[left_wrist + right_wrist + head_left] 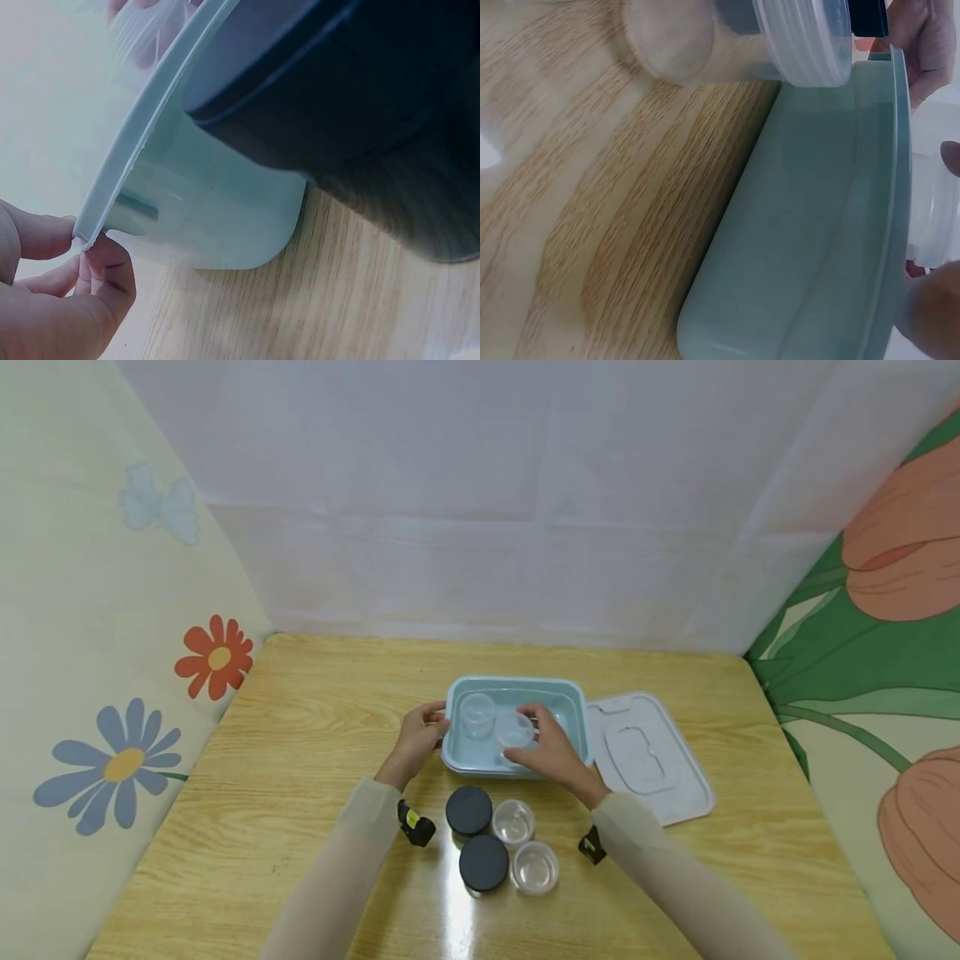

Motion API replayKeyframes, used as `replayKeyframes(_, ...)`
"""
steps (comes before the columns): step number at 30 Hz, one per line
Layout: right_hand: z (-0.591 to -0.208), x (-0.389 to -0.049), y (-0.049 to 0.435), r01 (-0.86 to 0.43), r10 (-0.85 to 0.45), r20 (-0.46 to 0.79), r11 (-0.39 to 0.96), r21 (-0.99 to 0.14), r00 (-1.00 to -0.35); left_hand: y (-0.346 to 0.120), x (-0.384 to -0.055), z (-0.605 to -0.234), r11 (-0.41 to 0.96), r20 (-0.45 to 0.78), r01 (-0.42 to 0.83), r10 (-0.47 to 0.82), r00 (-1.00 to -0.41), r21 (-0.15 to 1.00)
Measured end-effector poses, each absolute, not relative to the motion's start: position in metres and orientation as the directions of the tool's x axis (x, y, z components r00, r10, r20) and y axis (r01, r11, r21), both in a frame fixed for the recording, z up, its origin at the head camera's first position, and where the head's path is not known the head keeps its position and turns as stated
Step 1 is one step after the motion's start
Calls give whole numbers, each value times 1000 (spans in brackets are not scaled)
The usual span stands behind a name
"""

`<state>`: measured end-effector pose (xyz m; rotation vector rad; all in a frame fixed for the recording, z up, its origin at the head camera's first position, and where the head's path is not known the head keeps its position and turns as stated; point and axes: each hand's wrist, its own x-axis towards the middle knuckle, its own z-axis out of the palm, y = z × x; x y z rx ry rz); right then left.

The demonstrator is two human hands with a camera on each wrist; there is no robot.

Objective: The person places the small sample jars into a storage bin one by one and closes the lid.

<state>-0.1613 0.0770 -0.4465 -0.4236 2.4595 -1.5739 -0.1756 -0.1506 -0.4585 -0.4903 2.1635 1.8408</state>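
Observation:
A light blue-green plastic container (517,680) stands uncovered on the table. My left hand (416,735) pinches its left rim; in the left wrist view, thumb and fingers (112,264) close over the rim's edge. Over the middle of the container, my right hand (553,747) grips a clear plastic jar (514,732) between thumb and fingers. The right wrist view shows that jar (928,214) only partly, behind the container's wall (802,225). Inside the container at the left stands another clear jar (477,714).
Two black-lidded jars (469,811) (483,863) stand in front of the container, beside two clear jars (513,823) (535,868). To the right lies a flat white lid (652,756), its corner close to the container. White cloth (480,527) hangs behind the wooden table (337,693).

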Motion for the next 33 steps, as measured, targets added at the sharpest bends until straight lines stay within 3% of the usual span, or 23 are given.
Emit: replayKeyframes(33, -458, -179, 50, -180, -419, -65, 518, -836, -906, -150, -175, -457, 144, -393, -403, -89, -915, 904)
